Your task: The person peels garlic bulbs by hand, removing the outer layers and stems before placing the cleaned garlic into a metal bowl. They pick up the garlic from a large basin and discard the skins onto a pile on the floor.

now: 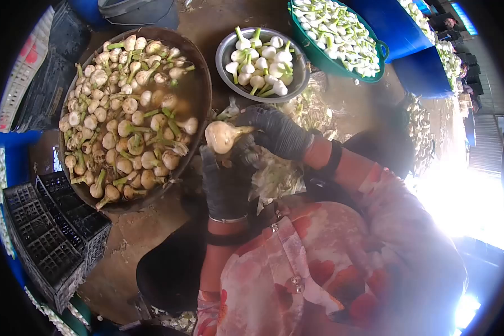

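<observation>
Between my two gloved hands is a brownish, unpeeled garlic bulb (220, 138), its stem pointing right. My left hand (227, 182), in a dark glove, is under the bulb with its fingers curled around its lower side. My right hand (277, 131), also gloved, closes on the stem end; its fingertips are partly hidden. Left of the hands stands a large round tub (206, 112) of unpeeled bulbs in murky water. Beyond the hands, a grey metal bowl (223, 56) holds clean white bulbs with short green stems.
A green basin (313, 53) of white bulbs is at the top, beside blue containers (375, 28). Black crates (56, 229) stand at the lower left. A grey bucket (140, 12) is behind the tub. Peelings (313, 109) litter the floor. People are at the far right.
</observation>
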{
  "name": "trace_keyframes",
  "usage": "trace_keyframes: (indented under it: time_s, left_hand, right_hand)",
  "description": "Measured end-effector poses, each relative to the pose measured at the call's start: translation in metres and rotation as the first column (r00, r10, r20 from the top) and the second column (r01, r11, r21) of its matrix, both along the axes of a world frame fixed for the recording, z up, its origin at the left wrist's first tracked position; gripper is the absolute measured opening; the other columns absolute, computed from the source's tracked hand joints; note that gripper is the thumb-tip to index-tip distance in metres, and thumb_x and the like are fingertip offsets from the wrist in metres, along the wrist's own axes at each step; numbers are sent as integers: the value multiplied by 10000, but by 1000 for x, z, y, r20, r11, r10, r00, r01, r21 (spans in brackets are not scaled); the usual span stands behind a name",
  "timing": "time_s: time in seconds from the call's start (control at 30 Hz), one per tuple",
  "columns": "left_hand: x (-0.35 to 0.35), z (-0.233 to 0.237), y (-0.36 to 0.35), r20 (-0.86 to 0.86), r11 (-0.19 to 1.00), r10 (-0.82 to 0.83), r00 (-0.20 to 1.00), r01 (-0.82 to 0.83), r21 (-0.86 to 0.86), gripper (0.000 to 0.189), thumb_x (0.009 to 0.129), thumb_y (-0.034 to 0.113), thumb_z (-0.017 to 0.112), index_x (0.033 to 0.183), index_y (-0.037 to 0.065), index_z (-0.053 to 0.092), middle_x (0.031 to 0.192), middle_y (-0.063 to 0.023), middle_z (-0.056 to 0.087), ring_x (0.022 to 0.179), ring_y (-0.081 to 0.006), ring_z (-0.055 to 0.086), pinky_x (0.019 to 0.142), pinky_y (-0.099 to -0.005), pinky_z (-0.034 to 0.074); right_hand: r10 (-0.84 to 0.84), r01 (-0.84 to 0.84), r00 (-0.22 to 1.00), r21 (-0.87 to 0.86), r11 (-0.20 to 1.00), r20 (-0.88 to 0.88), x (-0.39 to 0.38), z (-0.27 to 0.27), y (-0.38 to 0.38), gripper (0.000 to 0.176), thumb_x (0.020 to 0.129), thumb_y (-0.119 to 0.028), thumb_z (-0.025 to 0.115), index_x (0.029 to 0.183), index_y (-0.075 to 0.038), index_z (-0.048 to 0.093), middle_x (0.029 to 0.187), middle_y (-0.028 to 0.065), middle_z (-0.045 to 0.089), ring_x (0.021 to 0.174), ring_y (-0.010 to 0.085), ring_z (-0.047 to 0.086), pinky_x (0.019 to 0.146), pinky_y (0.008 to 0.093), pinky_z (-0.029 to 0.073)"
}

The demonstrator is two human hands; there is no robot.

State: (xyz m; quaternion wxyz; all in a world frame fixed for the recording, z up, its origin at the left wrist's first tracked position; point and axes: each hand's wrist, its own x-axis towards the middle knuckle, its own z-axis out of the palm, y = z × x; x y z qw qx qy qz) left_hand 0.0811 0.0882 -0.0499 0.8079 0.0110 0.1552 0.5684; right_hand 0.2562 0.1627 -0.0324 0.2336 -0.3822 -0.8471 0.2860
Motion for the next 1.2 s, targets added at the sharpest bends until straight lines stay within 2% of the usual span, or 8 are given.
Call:
trace_keyframes:
  time_s: [0.1,0.4,0.63,0.77,0.9,0.97,1.07,1.2]
  left_hand:
    - [14,16,-12,-242,984,-24,970,-20,-180,614,975,519,486,1312,7,449,1159,-157,613,1000,-287,632,830,-411,551]
    - [48,9,-27,-612,989,149,777,-131,75,400,945,172,631,1270,-12,489,1165,-105,595,1031,-205,612,911,-344,528]
    - [64,18,-34,-867,980,195,459,-48,196,381,928,130,637,1254,-16,504,1109,-76,596,981,-143,588,848,-273,517]
    - [68,23,-34,-820,997,57,570,1,71,416,920,91,636,1297,-7,490,1107,-80,589,1007,-146,580,861,-285,520]
    - [69,37,-38,-904,848,384,189,314,426,488,953,207,598,1381,48,427,1162,-119,572,1019,-192,586,907,-386,506]
    - [64,38,-36,-916,880,252,311,320,351,531,966,316,567,1410,80,398,1188,-130,562,1015,-216,588,934,-431,484]
    - [55,37,-32,-888,907,103,449,324,269,581,950,388,572,1413,87,389,1189,-124,557,1006,-217,588,934,-430,480]
    - [51,26,-29,-774,923,-37,632,318,215,634,913,424,613,1395,72,397,1170,-106,557,993,-198,589,907,-389,494]
  right_hand:
    - [-7,5,998,31,1000,62,12,9,-13,376,849,-114,665,1222,-108,618,1156,164,625,1122,349,580,986,443,451]
    - [-376,393,914,101,914,-151,27,45,-60,129,833,-200,672,889,-90,707,802,119,685,779,321,655,717,422,524]
    - [-402,368,884,174,913,240,38,59,-74,166,826,-222,673,913,-85,704,856,126,687,807,313,666,727,419,538]
    - [-463,482,873,-131,866,154,47,65,-71,185,848,-211,621,911,-46,677,854,177,675,829,352,657,749,420,521]
    - [-563,578,813,-323,749,149,78,36,-48,215,843,-217,611,919,-31,688,806,189,683,780,355,670,751,415,527]
    - [-517,671,726,-300,679,454,96,34,-42,231,848,-226,628,964,-36,691,862,189,693,831,356,670,797,419,523]
    - [-609,652,740,-85,753,285,107,28,-50,336,927,-317,583,1126,-60,668,945,203,673,897,356,643,838,404,508]
    - [-228,234,971,94,968,-66,85,51,-61,340,895,-310,649,1156,-94,675,949,152,682,910,344,644,838,408,514]
